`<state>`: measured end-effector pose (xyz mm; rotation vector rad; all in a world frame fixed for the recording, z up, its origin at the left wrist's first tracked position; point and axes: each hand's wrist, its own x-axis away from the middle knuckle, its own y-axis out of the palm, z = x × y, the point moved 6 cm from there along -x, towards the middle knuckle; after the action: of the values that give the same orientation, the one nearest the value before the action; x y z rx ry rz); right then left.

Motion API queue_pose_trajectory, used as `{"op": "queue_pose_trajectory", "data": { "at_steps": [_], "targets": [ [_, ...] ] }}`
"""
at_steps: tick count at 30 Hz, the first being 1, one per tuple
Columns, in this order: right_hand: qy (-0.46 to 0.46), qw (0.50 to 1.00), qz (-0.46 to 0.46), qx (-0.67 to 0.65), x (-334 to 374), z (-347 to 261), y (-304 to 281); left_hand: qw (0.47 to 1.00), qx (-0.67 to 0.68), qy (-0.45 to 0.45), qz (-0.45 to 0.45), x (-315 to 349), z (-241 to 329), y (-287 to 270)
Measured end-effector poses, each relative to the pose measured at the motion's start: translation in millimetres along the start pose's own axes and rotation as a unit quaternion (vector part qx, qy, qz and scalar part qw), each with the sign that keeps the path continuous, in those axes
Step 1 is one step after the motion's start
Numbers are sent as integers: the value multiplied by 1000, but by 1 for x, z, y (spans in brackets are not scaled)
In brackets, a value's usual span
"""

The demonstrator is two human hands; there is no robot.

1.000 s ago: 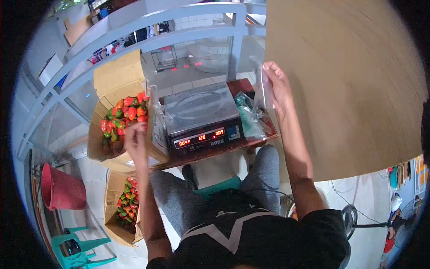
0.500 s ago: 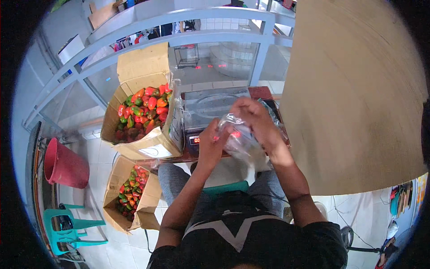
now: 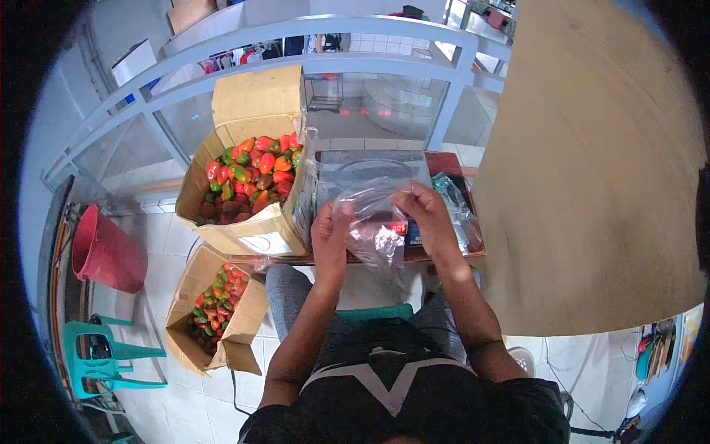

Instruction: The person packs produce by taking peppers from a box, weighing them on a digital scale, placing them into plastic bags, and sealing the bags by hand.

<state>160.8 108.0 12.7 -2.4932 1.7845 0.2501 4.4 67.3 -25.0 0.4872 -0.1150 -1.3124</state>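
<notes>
Left hand (image 3: 330,240) has moved right from the pepper box (image 3: 218,238) to the clear bag (image 3: 372,216), which it pinches together with the right hand (image 3: 431,222), spread between them over the scale's (image 3: 346,166) near side.

Left hand (image 3: 330,235) and right hand (image 3: 430,220) pinch a clear bag (image 3: 372,231); at its ten o'clock stands a pepper carton (image 3: 217,237), at twelve a metal scale plate (image 3: 372,166).

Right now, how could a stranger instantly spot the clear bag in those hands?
Find the weighing scale right of the upper cardboard box of peppers. Overlapping it in view, the left hand and right hand hold the bag between them. Unlike the greenish plastic right of the scale, the bag is colourless.
</notes>
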Motion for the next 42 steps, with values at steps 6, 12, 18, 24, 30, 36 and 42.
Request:
{"op": "queue_pose_trajectory", "data": {
  "at_steps": [6, 12, 18, 24, 30, 36, 42],
  "targets": [
    [-52, 998, 33, 2, -5, 2, -7, 997, 61, -37, 8, 4, 2, -3],
    [-56, 997, 51, 21, -4, -3, -8, 995, 75, -62, 5, 2, -3, -16],
    [-34, 997, 32, 54, -4, 8, 0, 981, -163, 102, -28, 6, 38, 23],
    [-19, 998, 61, 1, 2, 3, 8, 997, -46, -16, -52, 7, 17, 11],
    [32, 999, -23, -3, 13, 4, 19, 999, 17, -35, -5, 9, 8, 0],
    [-16, 997, 11, 71, 14, 6, 16, 984, -124, 122, 34, 12, 43, 10],
    [8, 998, -2, 54, 19, 10, 24, 916, -283, 256, -123, 16, 36, 26]
  ]
}}
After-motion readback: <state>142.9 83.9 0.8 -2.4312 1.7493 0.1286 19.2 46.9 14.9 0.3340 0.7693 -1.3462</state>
